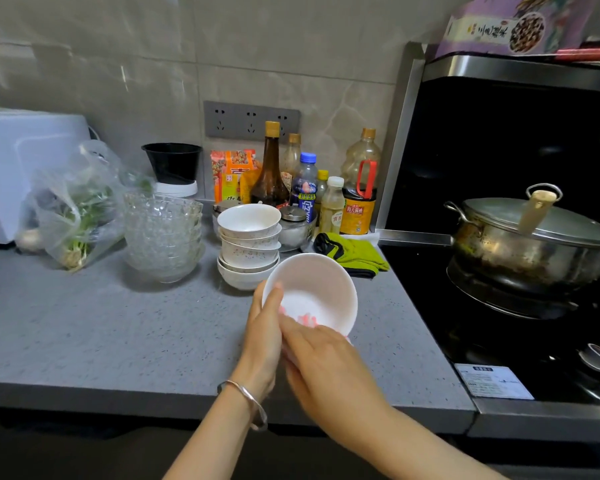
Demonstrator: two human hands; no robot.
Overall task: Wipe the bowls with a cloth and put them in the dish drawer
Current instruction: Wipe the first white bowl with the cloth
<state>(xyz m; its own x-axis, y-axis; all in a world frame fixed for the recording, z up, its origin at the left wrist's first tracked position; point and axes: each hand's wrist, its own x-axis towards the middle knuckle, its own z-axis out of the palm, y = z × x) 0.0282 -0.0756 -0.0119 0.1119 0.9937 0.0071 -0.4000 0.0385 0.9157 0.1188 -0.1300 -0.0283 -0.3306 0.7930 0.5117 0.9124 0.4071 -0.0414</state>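
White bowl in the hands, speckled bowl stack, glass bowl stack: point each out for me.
white bowl [323, 282], head view, bare inner wall
speckled bowl stack [250, 254], head view, side of a middle bowl
glass bowl stack [163, 233], head view, side of the stack

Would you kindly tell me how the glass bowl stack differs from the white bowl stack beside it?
The glass bowl stack is clear and textured; the white bowl stack is opaque and speckled. The glass bowl stack is wider than the white bowl stack. Both stand upright on the grey counter, side by side.
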